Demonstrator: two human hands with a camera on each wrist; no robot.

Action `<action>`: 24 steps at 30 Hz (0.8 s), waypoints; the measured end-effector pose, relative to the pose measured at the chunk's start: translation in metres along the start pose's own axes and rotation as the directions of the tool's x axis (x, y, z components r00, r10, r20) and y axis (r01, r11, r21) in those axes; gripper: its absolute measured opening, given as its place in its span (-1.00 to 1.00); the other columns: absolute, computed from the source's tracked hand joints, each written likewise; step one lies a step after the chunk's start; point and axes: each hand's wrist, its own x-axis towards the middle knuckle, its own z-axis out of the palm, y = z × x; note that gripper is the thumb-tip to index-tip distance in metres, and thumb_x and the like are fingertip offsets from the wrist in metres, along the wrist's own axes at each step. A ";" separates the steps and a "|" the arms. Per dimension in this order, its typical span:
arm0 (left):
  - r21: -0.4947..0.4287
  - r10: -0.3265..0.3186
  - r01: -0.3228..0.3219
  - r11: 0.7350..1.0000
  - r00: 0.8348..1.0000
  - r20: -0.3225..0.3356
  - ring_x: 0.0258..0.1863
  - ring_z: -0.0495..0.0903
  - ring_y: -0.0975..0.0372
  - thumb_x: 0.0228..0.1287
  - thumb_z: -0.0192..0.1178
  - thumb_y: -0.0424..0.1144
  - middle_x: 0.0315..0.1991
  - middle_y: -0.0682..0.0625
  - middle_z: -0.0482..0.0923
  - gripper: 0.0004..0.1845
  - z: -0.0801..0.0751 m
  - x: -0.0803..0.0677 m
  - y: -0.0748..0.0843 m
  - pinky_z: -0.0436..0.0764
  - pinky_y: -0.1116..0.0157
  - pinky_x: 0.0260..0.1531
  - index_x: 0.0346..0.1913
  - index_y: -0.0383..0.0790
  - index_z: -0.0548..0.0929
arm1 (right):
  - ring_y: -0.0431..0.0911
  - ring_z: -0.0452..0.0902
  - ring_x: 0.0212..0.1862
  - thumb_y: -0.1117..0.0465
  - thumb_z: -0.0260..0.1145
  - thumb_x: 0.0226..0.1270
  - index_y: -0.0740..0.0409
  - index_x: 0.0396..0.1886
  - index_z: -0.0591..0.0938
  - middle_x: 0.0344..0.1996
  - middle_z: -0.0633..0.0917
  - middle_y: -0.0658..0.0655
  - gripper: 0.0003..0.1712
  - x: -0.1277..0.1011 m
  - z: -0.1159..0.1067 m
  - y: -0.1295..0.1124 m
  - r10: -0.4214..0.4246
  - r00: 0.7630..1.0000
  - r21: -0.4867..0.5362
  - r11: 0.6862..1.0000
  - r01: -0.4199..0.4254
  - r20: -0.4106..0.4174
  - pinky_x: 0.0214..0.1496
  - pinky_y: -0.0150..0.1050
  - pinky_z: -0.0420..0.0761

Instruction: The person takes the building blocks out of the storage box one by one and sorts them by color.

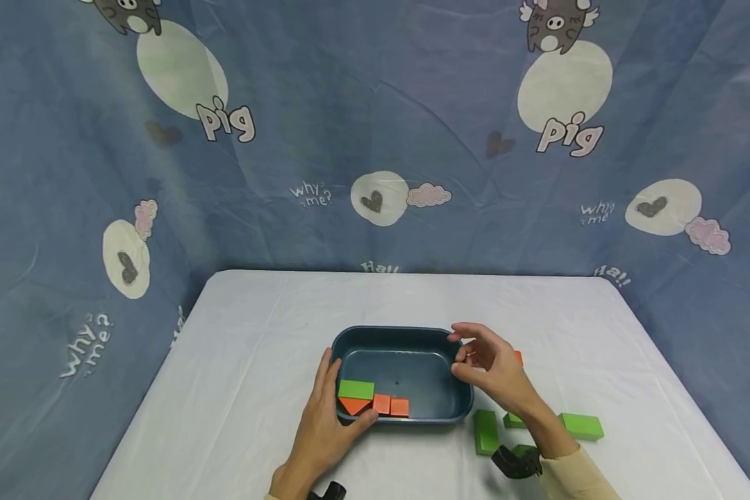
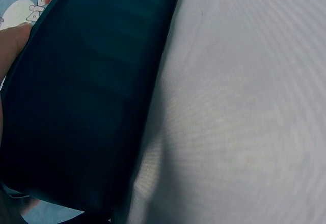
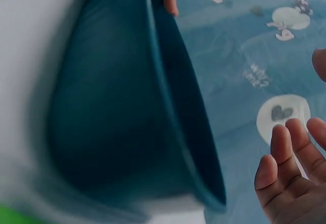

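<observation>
A dark blue rectangular plastic bin (image 1: 406,375) stands on the white table. My left hand (image 1: 325,417) holds its near left corner, with the thumb (image 2: 15,43) at the front rim and the fingers along the left side. Inside, at that corner, a green block (image 1: 356,389) lies against an orange triangular block (image 1: 354,405); two small orange blocks (image 1: 381,403) sit beside them. My right hand (image 1: 494,368) is over the bin's right end, fingers loosely bent and apart. Nothing shows between those fingers (image 3: 281,145) in the right wrist view.
Right of the bin lie several green blocks, among them an upright-lying one (image 1: 486,432) and another (image 1: 581,426) farther right. An orange piece (image 1: 518,357) shows partly behind the right hand. A blue patterned cloth (image 1: 287,229) hangs behind the white table (image 1: 275,305).
</observation>
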 end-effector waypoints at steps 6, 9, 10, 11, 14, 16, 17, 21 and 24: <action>-0.005 0.011 -0.011 1.000 1.000 0.000 0.45 0.30 -0.09 0.07 0.45 0.32 0.66 0.00 -0.16 0.18 0.000 -0.001 -0.001 0.43 -0.22 0.23 0.58 -0.27 0.16 | 0.02 0.55 -0.18 0.46 0.41 0.28 0.18 0.34 0.50 0.07 0.58 0.28 -0.37 0.016 0.005 -0.007 -0.014 0.999 -0.007 1.000 0.014 0.043 -0.29 -0.25 0.59; -0.001 0.010 -0.010 1.000 1.000 -0.006 0.44 0.30 -0.09 0.06 0.44 0.33 0.66 0.00 -0.15 0.18 -0.001 -0.001 -0.001 0.43 -0.22 0.23 0.58 -0.26 0.17 | 0.02 0.56 -0.18 0.46 0.41 0.28 0.17 0.35 0.50 0.06 0.59 0.28 -0.37 0.023 0.007 -0.011 -0.039 0.998 -0.020 0.999 0.040 0.053 -0.27 -0.20 0.62; 0.000 0.008 -0.008 1.000 1.000 -0.007 0.44 0.30 -0.09 0.06 0.44 0.34 0.66 0.01 -0.15 0.18 -0.001 -0.001 -0.001 0.43 -0.23 0.23 0.58 -0.25 0.17 | 0.03 0.56 -0.18 0.46 0.41 0.28 0.16 0.35 0.50 0.07 0.59 0.29 -0.36 0.026 0.008 -0.012 -0.045 0.997 -0.020 0.999 0.046 0.055 -0.26 -0.19 0.63; 0.002 0.007 -0.007 1.000 1.000 -0.010 0.44 0.31 -0.09 0.06 0.44 0.34 0.66 0.01 -0.15 0.18 -0.001 -0.001 -0.001 0.42 -0.23 0.24 0.58 -0.25 0.17 | 0.03 0.57 -0.18 0.46 0.41 0.27 0.15 0.35 0.50 0.07 0.60 0.27 -0.36 0.029 0.009 -0.014 -0.047 0.997 -0.022 0.999 0.049 0.055 -0.24 -0.18 0.63; 0.004 0.004 -0.004 1.000 1.000 -0.011 0.44 0.30 -0.09 0.06 0.44 0.35 0.66 0.03 -0.17 0.19 -0.002 0.000 -0.002 0.41 -0.23 0.25 0.59 -0.24 0.17 | 0.04 0.58 -0.17 0.45 0.42 0.27 0.14 0.35 0.51 0.07 0.61 0.23 -0.35 0.037 0.013 -0.017 -0.051 0.997 -0.018 0.998 0.052 0.063 -0.21 -0.16 0.64; 0.003 0.000 0.000 1.000 1.000 -0.007 0.45 0.28 -0.09 0.06 0.44 0.35 0.66 0.05 -0.18 0.19 -0.002 0.000 -0.001 0.40 -0.22 0.26 0.59 -0.24 0.16 | 0.06 0.58 -0.16 0.44 0.43 0.27 0.14 0.36 0.50 0.07 0.61 0.20 -0.35 0.043 0.017 -0.018 -0.044 0.996 -0.010 0.999 0.044 0.078 -0.18 -0.15 0.64; 0.002 -0.002 0.002 1.000 1.000 -0.005 0.46 0.27 -0.09 0.06 0.44 0.35 0.66 0.05 -0.19 0.19 -0.002 0.000 -0.001 0.39 -0.22 0.27 0.59 -0.25 0.16 | 0.06 0.57 -0.15 0.43 0.43 0.28 0.14 0.36 0.50 0.08 0.61 0.18 -0.35 0.046 0.019 -0.019 -0.038 0.995 -0.008 0.999 0.039 0.088 -0.17 -0.15 0.64; -0.011 -0.006 0.007 1.000 1.000 0.008 0.48 0.24 -0.08 0.07 0.42 0.37 0.66 0.05 -0.20 0.20 -0.002 0.000 0.000 0.37 -0.21 0.29 0.59 -0.26 0.15 | 0.09 0.58 -0.14 0.39 0.43 0.31 0.11 0.37 0.49 0.10 0.61 0.16 -0.36 0.056 0.028 -0.021 -0.025 0.991 0.001 1.000 0.025 0.131 -0.16 -0.15 0.64; -0.014 -0.008 0.008 1.000 1.000 0.013 0.47 0.25 -0.08 0.07 0.42 0.37 0.66 0.02 -0.19 0.20 -0.002 0.001 0.001 0.37 -0.21 0.29 0.59 -0.26 0.15 | 0.10 0.59 -0.14 0.38 0.43 0.31 0.11 0.37 0.50 0.09 0.61 0.17 -0.37 0.064 0.034 -0.022 -0.038 0.988 0.018 0.999 0.035 0.151 -0.15 -0.15 0.63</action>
